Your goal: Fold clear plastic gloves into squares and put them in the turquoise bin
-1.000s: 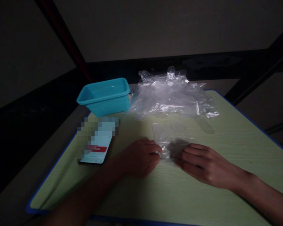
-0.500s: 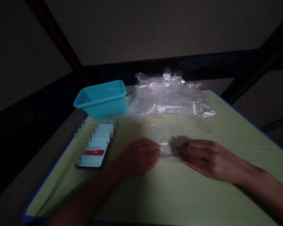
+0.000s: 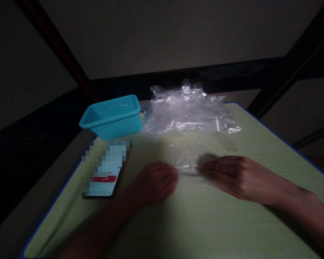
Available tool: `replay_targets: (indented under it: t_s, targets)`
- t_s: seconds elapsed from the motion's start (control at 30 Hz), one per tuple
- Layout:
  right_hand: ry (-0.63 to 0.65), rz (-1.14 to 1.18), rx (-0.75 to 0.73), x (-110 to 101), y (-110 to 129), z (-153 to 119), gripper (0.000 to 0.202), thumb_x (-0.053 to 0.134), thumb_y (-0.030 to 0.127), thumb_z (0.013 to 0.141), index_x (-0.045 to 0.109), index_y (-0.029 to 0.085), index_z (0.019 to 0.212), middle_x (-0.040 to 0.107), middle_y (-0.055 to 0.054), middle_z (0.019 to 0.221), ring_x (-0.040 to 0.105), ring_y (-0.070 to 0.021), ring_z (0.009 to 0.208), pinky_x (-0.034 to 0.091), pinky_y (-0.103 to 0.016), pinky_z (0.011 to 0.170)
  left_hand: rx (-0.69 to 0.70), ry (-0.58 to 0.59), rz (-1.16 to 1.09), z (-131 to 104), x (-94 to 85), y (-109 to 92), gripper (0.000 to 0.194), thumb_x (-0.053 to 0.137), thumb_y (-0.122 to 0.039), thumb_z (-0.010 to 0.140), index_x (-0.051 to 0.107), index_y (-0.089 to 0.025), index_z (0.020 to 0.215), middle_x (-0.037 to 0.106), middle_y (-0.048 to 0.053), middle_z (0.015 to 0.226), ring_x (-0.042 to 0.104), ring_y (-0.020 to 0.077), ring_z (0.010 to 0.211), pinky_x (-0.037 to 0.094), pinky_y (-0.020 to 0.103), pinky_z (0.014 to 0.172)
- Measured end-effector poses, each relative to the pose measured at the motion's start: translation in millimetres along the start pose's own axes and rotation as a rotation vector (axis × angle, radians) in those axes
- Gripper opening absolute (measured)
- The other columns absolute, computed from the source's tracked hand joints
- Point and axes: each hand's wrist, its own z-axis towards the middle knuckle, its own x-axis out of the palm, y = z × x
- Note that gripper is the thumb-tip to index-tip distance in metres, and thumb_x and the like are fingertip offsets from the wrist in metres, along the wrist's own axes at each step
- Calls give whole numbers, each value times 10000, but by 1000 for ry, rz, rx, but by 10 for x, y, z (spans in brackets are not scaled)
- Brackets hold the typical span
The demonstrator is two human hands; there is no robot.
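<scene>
A folded clear disposable plastic glove (image 3: 187,158) lies flat on the table in front of me. My left hand (image 3: 158,181) is closed, its fingers curled at the glove's near left corner. At the opposite side, my right hand (image 3: 232,176) has its fingers pressed together on the glove's right edge; its fingertips are dark and partly hidden. Just beyond is a loose pile of clear plastic gloves (image 3: 183,113), crumpled and shiny, with finger shapes sticking out at the back. One flat glove finger (image 3: 226,142) pokes from the pile toward my right hand.
A turquoise plastic basket (image 3: 116,124) stands at the back left, beside the pile. Nearer me lies a phone (image 3: 108,169) with a lit, partly pixelated screen. The pale wood-grain table (image 3: 205,223) has a blue edge, with a wall behind it.
The view has shifted slightly, so the basket, phone and pile sit a little further left. Both hands stay at the folded glove, with only small finger movement.
</scene>
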Motion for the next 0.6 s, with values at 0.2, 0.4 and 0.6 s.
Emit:
replay_targets:
  t_s: [0.2, 0.4, 0.6]
  targets:
    - [44, 44, 13, -21, -8, -9, 274, 382, 101, 900, 653, 125, 932, 712, -98, 877, 668, -197, 799, 546, -341, 673, -4, -18, -7, 10, -19, -12, 165, 440, -109, 844, 596, -131, 797, 706, 70, 813, 659, 154, 749, 540, 287, 697]
    - [74, 83, 56, -31, -21, -22, 238, 399, 107, 904, 632, 142, 938, 699, -72, 795, 650, -167, 706, 496, -301, 605, -9, -4, -8, 22, -40, -9, 178, 423, -105, 843, 586, -130, 778, 700, 73, 785, 655, 158, 710, 533, 288, 657]
    - [100, 18, 43, -38, -23, -39, 284, 341, 87, 913, 612, 130, 840, 675, -73, 723, 613, -178, 611, 436, -302, 531, -27, 25, -19, 26, -47, -10, 179, 425, -102, 845, 592, -113, 784, 692, 77, 743, 649, 161, 675, 525, 286, 646]
